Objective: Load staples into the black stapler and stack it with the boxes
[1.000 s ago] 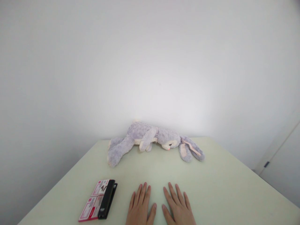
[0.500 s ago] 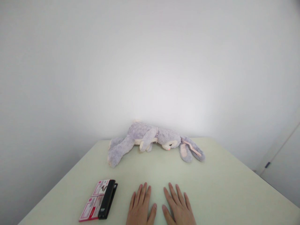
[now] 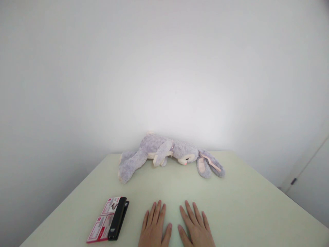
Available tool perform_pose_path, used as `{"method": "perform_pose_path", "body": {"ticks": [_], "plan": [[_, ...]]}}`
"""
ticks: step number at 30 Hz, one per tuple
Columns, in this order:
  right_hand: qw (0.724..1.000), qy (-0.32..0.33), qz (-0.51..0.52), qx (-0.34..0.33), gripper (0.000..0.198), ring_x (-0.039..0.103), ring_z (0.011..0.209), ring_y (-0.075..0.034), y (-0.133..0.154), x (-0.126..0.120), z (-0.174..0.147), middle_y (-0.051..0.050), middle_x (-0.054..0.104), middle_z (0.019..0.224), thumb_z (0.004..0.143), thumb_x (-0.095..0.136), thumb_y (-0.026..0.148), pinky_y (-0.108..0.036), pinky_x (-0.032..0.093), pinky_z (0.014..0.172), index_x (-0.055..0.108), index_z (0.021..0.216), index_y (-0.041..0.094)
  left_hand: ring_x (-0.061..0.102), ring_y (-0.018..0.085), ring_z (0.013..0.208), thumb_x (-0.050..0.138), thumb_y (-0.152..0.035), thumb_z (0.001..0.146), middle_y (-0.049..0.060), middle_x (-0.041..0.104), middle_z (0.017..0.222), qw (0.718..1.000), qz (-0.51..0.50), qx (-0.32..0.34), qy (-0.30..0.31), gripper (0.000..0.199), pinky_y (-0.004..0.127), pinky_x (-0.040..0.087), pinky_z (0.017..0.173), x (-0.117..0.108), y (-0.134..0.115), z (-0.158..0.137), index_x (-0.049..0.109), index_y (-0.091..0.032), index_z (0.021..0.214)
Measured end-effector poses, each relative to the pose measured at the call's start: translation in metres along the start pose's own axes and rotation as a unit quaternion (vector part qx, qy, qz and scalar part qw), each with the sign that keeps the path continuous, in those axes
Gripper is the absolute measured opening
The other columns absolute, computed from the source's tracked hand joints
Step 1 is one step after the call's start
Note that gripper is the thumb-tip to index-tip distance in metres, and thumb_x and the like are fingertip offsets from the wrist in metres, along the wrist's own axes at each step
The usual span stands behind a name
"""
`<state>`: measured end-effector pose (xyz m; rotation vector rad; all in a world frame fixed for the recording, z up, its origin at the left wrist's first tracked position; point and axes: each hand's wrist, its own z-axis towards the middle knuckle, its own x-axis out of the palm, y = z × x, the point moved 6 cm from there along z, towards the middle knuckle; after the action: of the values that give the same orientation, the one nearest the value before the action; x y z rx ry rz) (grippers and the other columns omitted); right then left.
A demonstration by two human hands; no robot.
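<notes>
My left hand (image 3: 153, 226) lies palm down on the pale green table (image 3: 244, 202), fingers stretched out and holding nothing. Beside it, a little apart, my right hand (image 3: 195, 226) rests flat in the same way, fingers spread. Left of my left hand is a black stapler (image 3: 117, 219), lying against a red and white printed box (image 3: 103, 221). Neither hand touches them. Farther back, a lavender plush rabbit (image 3: 156, 147) lies on its side, its legs to the left and its long ears to the right.
A plain white wall (image 3: 164, 75) rises right behind the plush rabbit at the table's back edge. To the far right, beyond the table's side edge, stands a white door or panel (image 3: 313, 185) with a small dark fitting (image 3: 293, 181).
</notes>
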<state>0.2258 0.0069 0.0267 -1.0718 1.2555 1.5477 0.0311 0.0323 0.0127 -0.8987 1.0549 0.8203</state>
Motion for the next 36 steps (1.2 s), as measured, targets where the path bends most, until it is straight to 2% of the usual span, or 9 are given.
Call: {"method": "perform_pose_path", "body": {"ticks": [13, 25, 31, 36], "plan": [[1.000, -0.003, 0.007, 0.002, 0.058, 0.027, 0.150, -0.037, 0.0001, -0.0033, 0.0010, 0.004, 0.025, 0.162, 0.099, 0.042, 0.061, -0.066, 0.031, 0.119, 0.033, 0.154, 0.042, 0.031, 0.031, 0.152, 0.035, -0.051, 0.104, 0.001, 0.023, 0.165, 1.000, 0.011, 0.004, -0.002, 0.059, 0.056, 0.036, 0.121, -0.0005, 0.0003, 0.0002, 0.026, -0.030, 0.158], [1.000, 0.007, 0.000, 0.003, 0.059, 0.024, 0.151, -0.037, 0.0001, -0.0021, 0.0021, 0.004, 0.022, 0.162, 0.100, 0.038, 0.061, -0.067, 0.029, 0.119, 0.032, 0.154, 0.040, 0.034, 0.031, 0.151, 0.038, -0.049, 0.103, 0.001, 0.028, 0.165, 1.000, 0.005, 0.004, -0.011, 0.058, 0.056, 0.035, 0.121, 0.0018, 0.0020, 0.0005, 0.028, -0.031, 0.158], [1.000, 0.008, 0.001, 0.004, 0.059, 0.025, 0.151, -0.037, 0.0004, -0.0015, 0.0022, 0.004, 0.022, 0.162, 0.100, 0.039, 0.060, -0.068, 0.029, 0.119, 0.033, 0.154, 0.040, 0.037, 0.030, 0.150, 0.041, -0.049, 0.102, 0.001, 0.032, 0.164, 0.999, 0.004, 0.010, -0.030, 0.058, 0.051, 0.037, 0.120, 0.0022, 0.0032, 0.0008, 0.031, -0.033, 0.157], [1.000, 0.009, 0.007, 0.002, 0.058, 0.024, 0.151, -0.036, -0.0009, -0.0004, 0.0009, 0.005, 0.021, 0.162, 0.100, 0.039, 0.060, -0.067, 0.029, 0.120, 0.030, 0.154, 0.041, 0.035, 0.031, 0.151, 0.039, -0.049, 0.103, 0.001, 0.030, 0.164, 1.000, 0.003, 0.006, -0.026, 0.058, 0.055, 0.036, 0.120, 0.0006, 0.0021, 0.0008, 0.029, -0.031, 0.157]]}}
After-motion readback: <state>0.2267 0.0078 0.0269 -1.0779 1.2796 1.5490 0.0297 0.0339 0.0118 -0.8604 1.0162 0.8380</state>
